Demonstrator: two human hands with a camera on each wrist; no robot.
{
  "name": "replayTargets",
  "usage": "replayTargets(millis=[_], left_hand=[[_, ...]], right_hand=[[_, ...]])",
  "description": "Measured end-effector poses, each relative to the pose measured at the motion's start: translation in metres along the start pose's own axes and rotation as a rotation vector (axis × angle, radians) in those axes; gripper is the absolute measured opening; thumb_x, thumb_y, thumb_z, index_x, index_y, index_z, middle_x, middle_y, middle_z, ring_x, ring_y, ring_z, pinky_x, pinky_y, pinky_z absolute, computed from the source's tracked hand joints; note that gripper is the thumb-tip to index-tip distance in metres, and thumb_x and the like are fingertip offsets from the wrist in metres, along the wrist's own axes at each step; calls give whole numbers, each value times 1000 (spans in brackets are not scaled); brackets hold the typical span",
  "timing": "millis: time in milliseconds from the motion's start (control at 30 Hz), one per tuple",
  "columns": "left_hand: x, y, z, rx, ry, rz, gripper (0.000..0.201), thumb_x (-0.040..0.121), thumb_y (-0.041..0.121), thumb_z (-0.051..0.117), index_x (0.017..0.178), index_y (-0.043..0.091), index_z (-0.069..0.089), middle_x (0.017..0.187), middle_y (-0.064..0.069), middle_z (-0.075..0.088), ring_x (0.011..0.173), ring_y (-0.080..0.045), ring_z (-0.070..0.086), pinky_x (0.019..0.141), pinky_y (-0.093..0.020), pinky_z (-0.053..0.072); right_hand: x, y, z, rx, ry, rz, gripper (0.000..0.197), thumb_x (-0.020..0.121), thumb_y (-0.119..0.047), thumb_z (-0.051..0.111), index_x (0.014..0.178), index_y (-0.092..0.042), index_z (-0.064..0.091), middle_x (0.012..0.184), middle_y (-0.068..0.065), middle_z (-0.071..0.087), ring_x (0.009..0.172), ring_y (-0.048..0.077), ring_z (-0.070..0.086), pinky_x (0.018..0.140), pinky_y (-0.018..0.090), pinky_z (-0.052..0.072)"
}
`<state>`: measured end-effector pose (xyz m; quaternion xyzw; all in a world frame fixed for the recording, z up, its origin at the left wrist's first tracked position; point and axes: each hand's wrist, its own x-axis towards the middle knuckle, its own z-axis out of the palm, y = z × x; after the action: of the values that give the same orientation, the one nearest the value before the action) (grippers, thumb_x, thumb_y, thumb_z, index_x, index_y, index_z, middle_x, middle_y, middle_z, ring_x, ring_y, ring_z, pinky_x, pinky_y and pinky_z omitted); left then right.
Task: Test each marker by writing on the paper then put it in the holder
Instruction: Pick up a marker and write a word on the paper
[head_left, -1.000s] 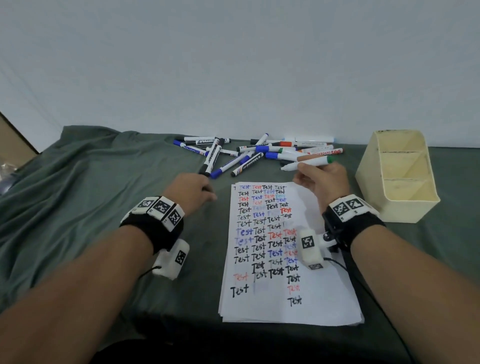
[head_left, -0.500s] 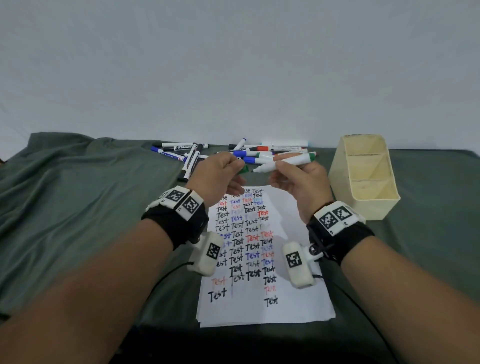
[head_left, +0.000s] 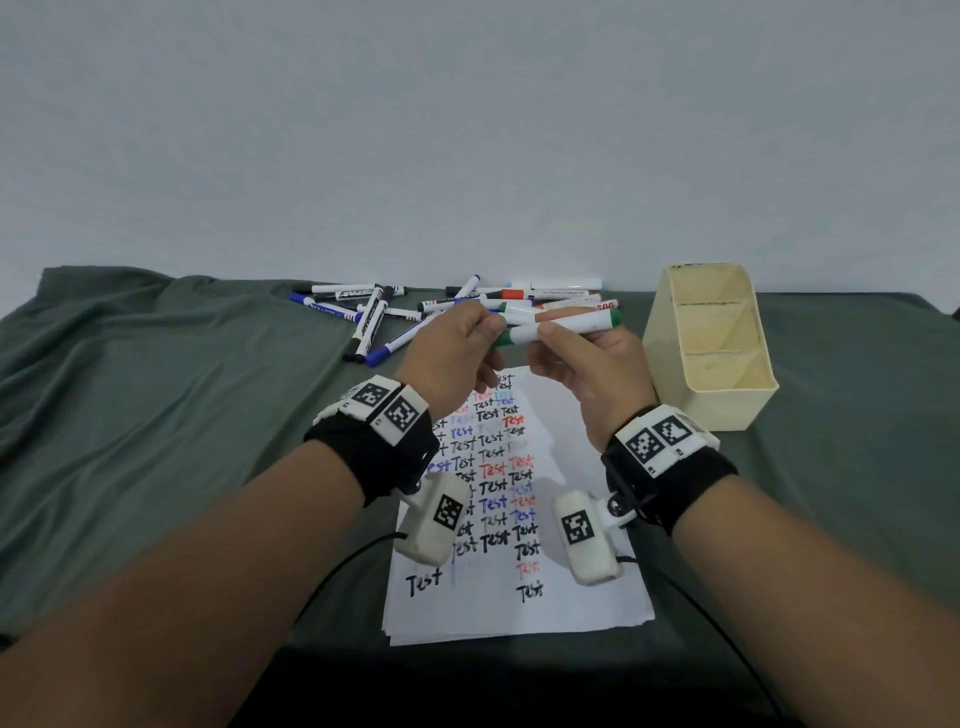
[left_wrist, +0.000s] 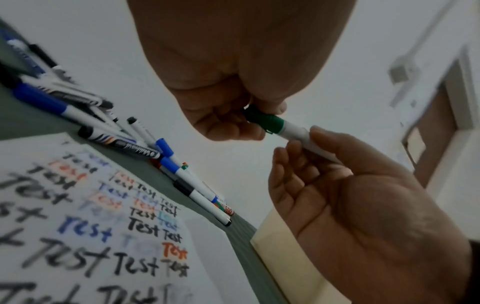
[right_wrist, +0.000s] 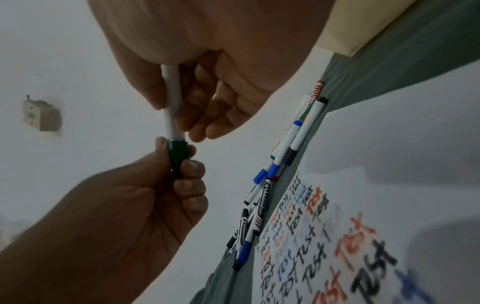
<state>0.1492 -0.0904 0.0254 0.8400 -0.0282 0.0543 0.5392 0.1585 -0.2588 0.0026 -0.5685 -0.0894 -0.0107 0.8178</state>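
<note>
Both hands had come up off the surface and met above the top of the white paper sheet covered in "Test" scribbles (head_left: 511, 597). A second earlier only the right hand (head_left: 587, 374) was at the pile, lifting out the white-barrelled green-capped marker (head_left: 566, 326), while the left hand (head_left: 447, 358) sat idle on the dark green cloth (head_left: 156, 389). Now the right hand pinched the white barrel between thumb and fingers, and the left hand's fingertips (right_wrist: 191, 164) were curled round the green cap (left_wrist: 265, 121). Cap looked still seated on the barrel, no gap visible in either wrist view. Read: uncapping was the step in hand, nothing written yet with this marker. Marker was held roughly level in the air, clear of the paper. The remaining loose pile of whiteboard markers (head_left: 457, 306) lay at the far edge of the cloth; the cream plastic three-compartment holder (head_left: 727, 405) stood to the right, and no markers were visible in it, so the task was at its start.
</note>
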Motion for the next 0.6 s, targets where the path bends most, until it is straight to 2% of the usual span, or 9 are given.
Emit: replayTargets(millis=[133, 233, 333, 433, 500, 533, 600], left_hand=[[3, 4, 2, 173, 56, 75, 23, 106, 28, 43, 87, 18, 52, 63, 4, 60, 48, -8, 51, 52, -27, 40], [5, 7, 3, 191, 61, 75, 24, 106, 29, 41, 93, 13, 53, 66, 4, 56, 60, -15, 50, 60, -31, 40], [6, 6, 5, 243, 30, 86, 24, 106, 30, 41, 91, 14, 52, 68, 5, 55, 65, -17, 51, 66, -34, 43], [3, 1, 3, 296, -88, 65, 27, 106, 29, 40, 82, 24, 49, 67, 5, 60, 55, -9, 50, 60, -29, 41], [0, -4, -1, 328, -183, 48, 29, 107, 30, 39, 80, 25, 48, 69, 2, 67, 50, -7, 50, 56, -29, 42], [-1, -6, -3, 334, -205, 44, 28, 107, 31, 39, 81, 25, 50, 72, 1, 70, 51, -8, 53, 55, -30, 45], [-1, -12, -7, 342, -224, 22, 26, 106, 36, 39, 90, 24, 55, 81, 1, 73, 63, -13, 63, 61, -36, 51]], right_hand=[[-2, -2, 1, 25, 24, -44, 7, 92, -4, 72, 94, -9, 77, 81, 11, 75, 69, 21, 69, 70, 32, 57], [-6, -1, 1, -15, 17, -62, 10, 91, -7, 74, 92, -15, 79, 82, 12, 76, 73, 23, 72, 73, 34, 57], [-11, 3, -1, -84, 13, -60, 10, 92, -9, 73, 95, -17, 78, 84, 12, 76, 78, 24, 73, 73, 34, 57], [-17, 6, -6, -203, 6, -62, 6, 92, -11, 74, 95, -15, 77, 80, 8, 76, 76, 21, 72, 69, 31, 58], [-20, 9, -10, -273, -5, -35, 7, 91, -15, 77, 92, -21, 78, 78, 3, 76, 72, 17, 71, 67, 32, 60], [-21, 10, -12, -296, -10, -9, 8, 90, -17, 78, 90, -25, 79, 77, 0, 76, 72, 13, 70, 68, 32, 60], [-23, 13, -19, -326, -12, 52, 7, 88, -19, 80, 90, -26, 80, 79, -5, 76, 73, 6, 69, 69, 30, 61]])
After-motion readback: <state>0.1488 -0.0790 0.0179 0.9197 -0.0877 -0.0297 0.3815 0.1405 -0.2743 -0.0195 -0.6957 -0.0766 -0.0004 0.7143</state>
